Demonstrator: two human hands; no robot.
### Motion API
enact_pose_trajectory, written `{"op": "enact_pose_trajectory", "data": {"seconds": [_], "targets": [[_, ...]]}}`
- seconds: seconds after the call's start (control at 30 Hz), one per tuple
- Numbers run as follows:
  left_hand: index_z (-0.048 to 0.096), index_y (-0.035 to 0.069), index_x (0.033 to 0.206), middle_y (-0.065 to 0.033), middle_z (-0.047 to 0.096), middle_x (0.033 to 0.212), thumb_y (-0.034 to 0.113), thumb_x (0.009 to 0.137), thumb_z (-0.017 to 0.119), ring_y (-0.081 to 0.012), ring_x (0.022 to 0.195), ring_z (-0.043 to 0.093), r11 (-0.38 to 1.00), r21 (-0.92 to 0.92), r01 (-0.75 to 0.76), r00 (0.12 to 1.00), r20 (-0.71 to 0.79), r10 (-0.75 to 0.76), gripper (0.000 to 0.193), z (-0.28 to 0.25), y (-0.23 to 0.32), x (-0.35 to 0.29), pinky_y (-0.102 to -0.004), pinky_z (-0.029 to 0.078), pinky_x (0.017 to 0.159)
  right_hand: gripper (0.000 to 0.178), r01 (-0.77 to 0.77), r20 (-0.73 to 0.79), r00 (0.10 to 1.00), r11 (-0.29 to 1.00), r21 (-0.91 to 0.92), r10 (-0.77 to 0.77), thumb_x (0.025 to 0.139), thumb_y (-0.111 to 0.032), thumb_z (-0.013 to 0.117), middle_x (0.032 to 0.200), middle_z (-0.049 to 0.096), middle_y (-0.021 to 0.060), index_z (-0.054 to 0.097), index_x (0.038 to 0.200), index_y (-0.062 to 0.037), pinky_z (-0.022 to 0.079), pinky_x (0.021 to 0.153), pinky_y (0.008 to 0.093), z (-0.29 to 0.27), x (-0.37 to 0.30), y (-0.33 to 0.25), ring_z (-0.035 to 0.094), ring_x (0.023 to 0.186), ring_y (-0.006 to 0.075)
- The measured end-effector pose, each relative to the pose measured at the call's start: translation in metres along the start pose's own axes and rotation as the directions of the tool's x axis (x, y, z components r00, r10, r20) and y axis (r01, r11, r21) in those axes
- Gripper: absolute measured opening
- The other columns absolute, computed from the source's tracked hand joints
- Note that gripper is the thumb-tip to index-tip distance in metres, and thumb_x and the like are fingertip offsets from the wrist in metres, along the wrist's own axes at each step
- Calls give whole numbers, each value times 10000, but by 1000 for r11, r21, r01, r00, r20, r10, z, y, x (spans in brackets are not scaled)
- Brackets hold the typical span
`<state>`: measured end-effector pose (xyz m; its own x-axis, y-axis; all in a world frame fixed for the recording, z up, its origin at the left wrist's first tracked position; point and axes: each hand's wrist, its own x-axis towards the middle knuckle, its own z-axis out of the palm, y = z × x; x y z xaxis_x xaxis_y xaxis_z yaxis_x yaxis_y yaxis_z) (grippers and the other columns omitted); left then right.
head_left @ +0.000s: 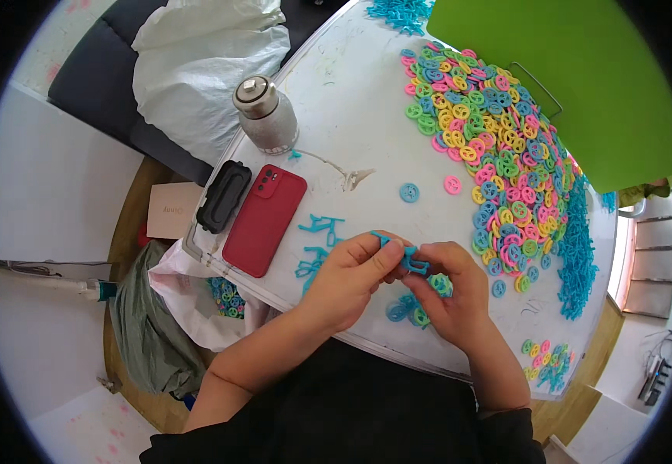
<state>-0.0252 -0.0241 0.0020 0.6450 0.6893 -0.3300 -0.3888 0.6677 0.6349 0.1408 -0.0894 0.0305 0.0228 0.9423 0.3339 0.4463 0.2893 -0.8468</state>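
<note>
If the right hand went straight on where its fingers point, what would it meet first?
Likely the blue plastic piece just ahead, then the left hand; depth is hard to judge.

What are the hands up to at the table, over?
Left hand and right hand on one small blue plastic piece. Some blue and green wheels close by, partly hidden. Big wheel pile farther off.

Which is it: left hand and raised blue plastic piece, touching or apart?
Touching: head view shows the left hand pressing its thumb against the blue plastic piece.
</note>
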Motion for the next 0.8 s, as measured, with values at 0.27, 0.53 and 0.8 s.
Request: {"op": "enact_pose_trajectory", "data": {"seconds": [0.27,0.53,0.8], "targets": [[633,40,1141,-53,647,1033,105,912,712,-176,939,594,870,432,-235,962,-23,272,250,17,-8,-6,-334,471,873,222,148,5,989,984,-99,-149,777,25,776,890,702,111,692,969,-49,530,652,316,-23,-7,4,684,757,273],[639,57,1140,-105,681,1086,120,808,792,-309,1015,639,96,835,-542,801,479,360,371,4,-1,-6,-402,510,854,200,-436,293,879,883,175,375,855,-30,728,890,698,116,680,1049,-18,537,693,318,-38,-9,7,695,779,230],[727,75,1007,-88,703,1014,67,788,796,-273,892,674,100,847,-522,779,425,461,230,2,-7,-1,-356,535,750,243,-207,-110,978,780,-590,177,901,-120,683,1018,675,122,648,1102,12,536,786,366,-58,53,87,676,901,259]]}}
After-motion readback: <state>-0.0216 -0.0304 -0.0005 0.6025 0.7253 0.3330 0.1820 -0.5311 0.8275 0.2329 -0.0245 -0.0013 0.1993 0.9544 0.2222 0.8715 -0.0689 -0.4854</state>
